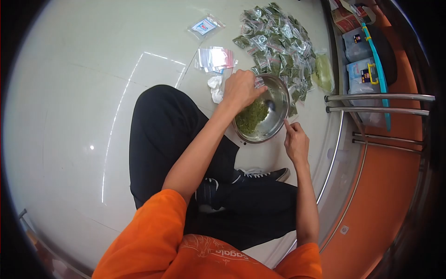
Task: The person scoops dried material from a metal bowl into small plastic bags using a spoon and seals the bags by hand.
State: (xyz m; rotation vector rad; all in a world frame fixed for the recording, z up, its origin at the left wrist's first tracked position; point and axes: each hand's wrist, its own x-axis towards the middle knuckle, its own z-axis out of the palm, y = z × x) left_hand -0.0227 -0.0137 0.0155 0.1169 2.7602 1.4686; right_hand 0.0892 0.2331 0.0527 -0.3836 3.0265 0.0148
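Note:
A shiny metal bowl (pixel 278 95) with chopped green leafy material (pixel 251 115) stands on the floor between my hands. My left hand (pixel 242 90) is over its upper left rim, fingers closed on a small clear plastic bag (pixel 259 83) with a reddish strip. At the bowl's lower right rim is my right hand (pixel 296 142), its fingers pinched together; whatever they hold is too small to make out. Above the bowl lies a large heap of small filled green bags (pixel 278 42).
Flat bags with red strips (pixel 216 59), white crumpled tissue (pixel 215 88) and a labelled packet (pixel 204 27) lie left of the heap. A pale green bag (pixel 324 73) lies right of it. Metal rails (pixel 381 97) and plastic containers (pixel 362 76) stand at the right, my crossed legs below.

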